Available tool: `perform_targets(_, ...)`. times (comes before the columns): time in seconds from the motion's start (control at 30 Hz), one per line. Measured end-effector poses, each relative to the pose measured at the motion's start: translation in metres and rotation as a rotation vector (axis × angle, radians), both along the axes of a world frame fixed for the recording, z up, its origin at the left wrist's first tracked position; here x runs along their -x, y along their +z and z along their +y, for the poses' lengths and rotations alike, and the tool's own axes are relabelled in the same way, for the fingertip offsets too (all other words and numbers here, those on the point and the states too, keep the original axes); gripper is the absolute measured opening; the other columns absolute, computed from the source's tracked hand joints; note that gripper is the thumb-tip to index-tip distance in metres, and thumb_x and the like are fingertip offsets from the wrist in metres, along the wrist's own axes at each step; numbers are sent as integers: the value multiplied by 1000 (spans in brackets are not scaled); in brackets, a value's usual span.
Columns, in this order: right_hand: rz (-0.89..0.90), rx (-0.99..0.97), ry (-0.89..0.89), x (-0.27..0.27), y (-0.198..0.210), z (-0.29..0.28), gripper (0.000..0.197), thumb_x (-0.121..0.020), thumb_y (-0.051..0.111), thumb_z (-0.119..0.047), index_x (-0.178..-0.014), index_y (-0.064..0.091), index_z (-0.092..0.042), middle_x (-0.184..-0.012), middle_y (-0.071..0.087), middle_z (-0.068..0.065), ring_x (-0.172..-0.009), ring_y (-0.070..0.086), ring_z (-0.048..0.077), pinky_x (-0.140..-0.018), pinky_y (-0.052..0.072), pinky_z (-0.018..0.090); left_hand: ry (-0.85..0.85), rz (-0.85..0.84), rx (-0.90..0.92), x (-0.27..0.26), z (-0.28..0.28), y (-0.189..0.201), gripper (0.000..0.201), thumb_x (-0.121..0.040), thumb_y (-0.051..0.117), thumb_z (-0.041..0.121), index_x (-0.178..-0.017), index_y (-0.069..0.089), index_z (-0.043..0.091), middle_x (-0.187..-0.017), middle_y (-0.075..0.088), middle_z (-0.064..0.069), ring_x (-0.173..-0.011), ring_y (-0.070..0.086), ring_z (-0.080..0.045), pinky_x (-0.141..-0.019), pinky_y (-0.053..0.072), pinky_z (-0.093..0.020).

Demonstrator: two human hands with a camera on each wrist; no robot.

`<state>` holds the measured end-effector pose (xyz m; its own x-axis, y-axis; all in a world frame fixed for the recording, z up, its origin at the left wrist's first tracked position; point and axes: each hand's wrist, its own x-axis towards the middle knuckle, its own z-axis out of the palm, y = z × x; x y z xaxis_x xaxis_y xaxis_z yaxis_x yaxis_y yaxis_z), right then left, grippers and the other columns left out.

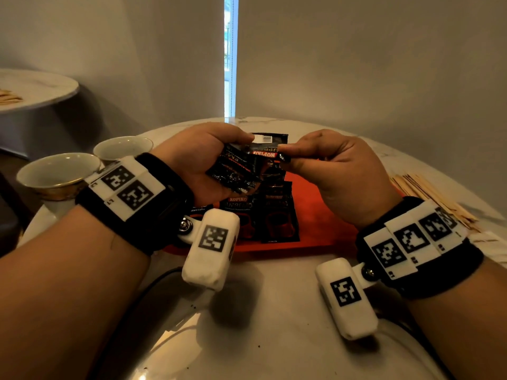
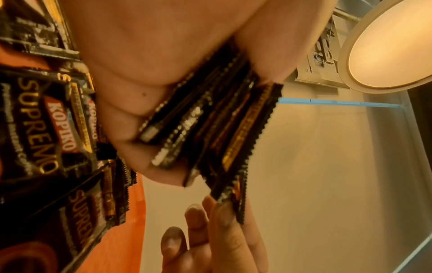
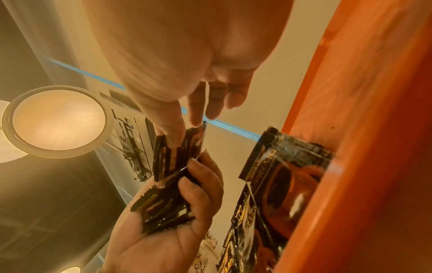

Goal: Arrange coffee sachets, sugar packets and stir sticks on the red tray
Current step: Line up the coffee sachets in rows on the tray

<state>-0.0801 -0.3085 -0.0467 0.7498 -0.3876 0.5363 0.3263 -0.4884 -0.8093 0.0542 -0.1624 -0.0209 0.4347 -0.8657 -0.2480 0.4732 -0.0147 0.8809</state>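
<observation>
My left hand grips a fanned stack of black coffee sachets above the red tray. The stack shows edge-on in the left wrist view and, fanned in the palm, the stack shows in the right wrist view. My right hand pinches the end of one sachet at the top of that stack, between thumb and forefinger. Several more sachets lie flat in a row on the tray's left part. Wooden stir sticks lie on the table to the right of the tray.
Two white cups with gold rims stand at the table's left edge. The marble table is round, with cables running across its near side. Another table stands at far left. A wall rises close behind.
</observation>
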Motion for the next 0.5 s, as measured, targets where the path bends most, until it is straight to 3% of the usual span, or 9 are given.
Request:
perform_targets(0.07, -18, -57, -29, 0, 2, 2, 20, -83, 73, 5, -93, 75, -13, -71, 71, -16, -67, 64, -5, -62, 46, 10, 15, 5, -10, -1, 1, 1, 31, -94, 51, 22, -122, 56, 9, -103, 67, -12, -79, 64, -20, -76, 51, -34)
perform_targets(0.13, -25, -115, -99, -1, 4, -1, 15, -85, 73, 0, -88, 75, -15, -68, 72, -12, -59, 60, 2, -57, 46, 15, 59, -11, -34, -4, 4, 5, 24, -93, 52, 23, -115, 54, 13, -93, 60, -8, -73, 62, -18, -73, 49, -33)
perform_targets(0.2, 0, -142, -177, -3, 3, -5, 14, -87, 73, -6, -83, 73, -19, -68, 71, -3, -59, 57, 16, -56, 48, 28, 122, -34, -44, -8, 9, 10, 21, -91, 52, 22, -111, 54, 15, -91, 57, -6, -73, 60, -18, -72, 49, -32)
perform_targets(0.27, 41, -221, -160, -6, 2, -6, 13, -88, 71, -2, -82, 70, -14, -69, 70, 2, -60, 59, 20, -54, 47, 35, 153, -35, -26, -14, 16, 15, 19, -90, 51, 21, -108, 54, 15, -90, 56, -6, -74, 58, -17, -75, 49, -34)
perform_targets(0.4, 262, -258, -34, -9, 0, 2, 14, -87, 69, 5, -94, 65, -7, -71, 69, 7, -58, 64, 18, -48, 50, 32, 133, -54, -6, -24, 29, 23, 21, -89, 50, 21, -109, 54, 16, -90, 59, -5, -74, 60, -15, -75, 54, -39)
perform_targets(0.5, 434, -187, 30, -10, 1, 10, 21, -87, 70, 4, -103, 64, -8, -74, 69, 11, -63, 67, 23, -51, 54, 33, 88, -59, -5, -26, 32, 27, 28, -82, 52, 20, -109, 55, 16, -90, 60, -5, -74, 61, -15, -72, 55, -39)
